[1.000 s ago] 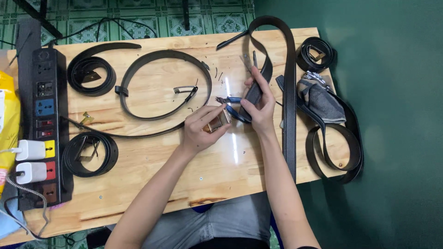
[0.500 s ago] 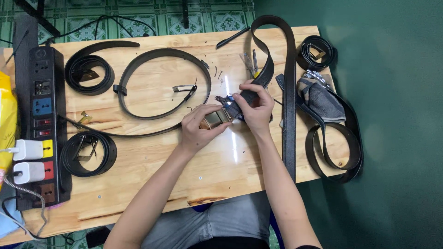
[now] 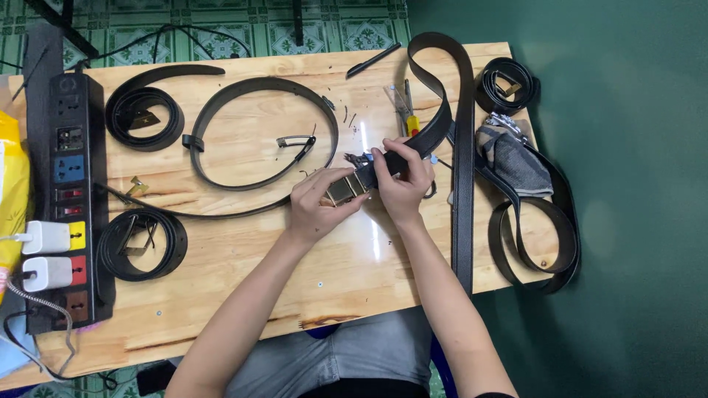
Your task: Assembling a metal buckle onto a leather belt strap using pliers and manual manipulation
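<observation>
Belt [image 3: 435, 125] end held by right hand [image 3: 402, 184], left hand [image 3: 317, 210] gripping its one buckle [image 3: 346, 188]; three coiled belts [image 3: 144, 118] lie around.

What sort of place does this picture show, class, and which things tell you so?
Probably a small home workshop for belt work: a wooden table strewn with black belts, a power strip along its edge, and patterned floor tiles beyond.

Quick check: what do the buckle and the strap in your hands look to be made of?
Buckle: likely metal, pale gold, brushed sheen; left hand holds it. Belt strap: probably leather or faux leather, black, smooth, bending in soft curves; right hand grips it.
</observation>
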